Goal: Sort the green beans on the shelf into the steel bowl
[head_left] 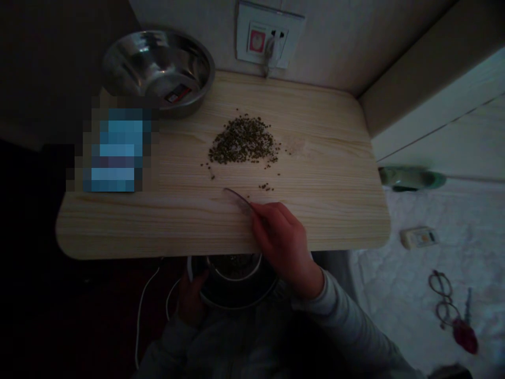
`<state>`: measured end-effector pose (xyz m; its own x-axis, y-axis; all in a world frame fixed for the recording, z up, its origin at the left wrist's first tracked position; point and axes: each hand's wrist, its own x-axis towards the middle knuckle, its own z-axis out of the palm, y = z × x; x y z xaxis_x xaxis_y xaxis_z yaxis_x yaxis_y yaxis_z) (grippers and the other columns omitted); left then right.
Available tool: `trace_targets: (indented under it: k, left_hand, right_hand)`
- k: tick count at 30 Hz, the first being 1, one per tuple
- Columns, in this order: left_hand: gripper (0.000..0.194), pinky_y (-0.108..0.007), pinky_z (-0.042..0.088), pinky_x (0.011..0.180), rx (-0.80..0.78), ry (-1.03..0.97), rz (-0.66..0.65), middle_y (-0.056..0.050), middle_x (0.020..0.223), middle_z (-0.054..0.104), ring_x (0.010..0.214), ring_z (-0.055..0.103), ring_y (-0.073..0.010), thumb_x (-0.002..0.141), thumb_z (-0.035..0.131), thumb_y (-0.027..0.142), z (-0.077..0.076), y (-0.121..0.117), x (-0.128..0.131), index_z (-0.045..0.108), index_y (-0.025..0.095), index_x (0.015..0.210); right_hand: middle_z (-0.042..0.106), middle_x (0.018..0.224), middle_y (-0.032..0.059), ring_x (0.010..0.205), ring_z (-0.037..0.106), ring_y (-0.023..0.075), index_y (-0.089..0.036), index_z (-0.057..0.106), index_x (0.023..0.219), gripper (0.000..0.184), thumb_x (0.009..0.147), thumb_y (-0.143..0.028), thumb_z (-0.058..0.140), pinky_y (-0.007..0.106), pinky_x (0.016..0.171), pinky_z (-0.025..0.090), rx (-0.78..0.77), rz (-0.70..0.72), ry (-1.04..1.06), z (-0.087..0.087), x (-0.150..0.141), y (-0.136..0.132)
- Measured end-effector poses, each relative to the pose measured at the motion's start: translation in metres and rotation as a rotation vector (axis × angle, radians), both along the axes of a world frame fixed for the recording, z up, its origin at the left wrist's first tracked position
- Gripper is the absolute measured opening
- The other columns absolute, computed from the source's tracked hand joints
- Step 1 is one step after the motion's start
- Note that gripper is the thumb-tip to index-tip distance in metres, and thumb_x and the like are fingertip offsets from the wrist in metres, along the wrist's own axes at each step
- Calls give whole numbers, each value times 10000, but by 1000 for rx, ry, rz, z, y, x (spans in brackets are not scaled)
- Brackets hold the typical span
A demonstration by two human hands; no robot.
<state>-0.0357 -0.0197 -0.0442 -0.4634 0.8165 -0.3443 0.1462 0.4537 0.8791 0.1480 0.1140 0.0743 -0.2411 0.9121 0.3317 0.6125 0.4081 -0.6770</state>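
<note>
A heap of small dark beans (pixel 243 141) lies in the middle of a light wooden table (pixel 327 173), with a few loose beans (pixel 266 186) nearer me. My right hand (pixel 282 239) rests at the table's front edge, fingers closed on a thin curved card-like scraper (pixel 238 197) that points toward the beans. Below the table edge my left hand (pixel 190 297) grips the rim of a dark bowl (pixel 236 289) that holds some beans.
A steel bowl (pixel 158 68) stands at the table's back left, beside a blurred blue object (pixel 114 152). A wall socket with a plug (pixel 270 39) is behind. White cables (pixel 144 305) hang below. On the bed at right lie glasses (pixel 444 295) and a small remote (pixel 418 237).
</note>
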Motion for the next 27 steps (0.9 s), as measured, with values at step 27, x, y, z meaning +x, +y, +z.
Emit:
trace_targets:
  k: [27]
  left_hand:
    - [292,-419,436,894,-32,-132,5,-74,889,661,1063,533,-299,605,614,310,34,29,22,679,232,879]
  right_hand:
    - [624,769,12,676,579,143,-205,589,897,103,820,-210,520,267,588,474,-203,-135,-86,11,84,-25]
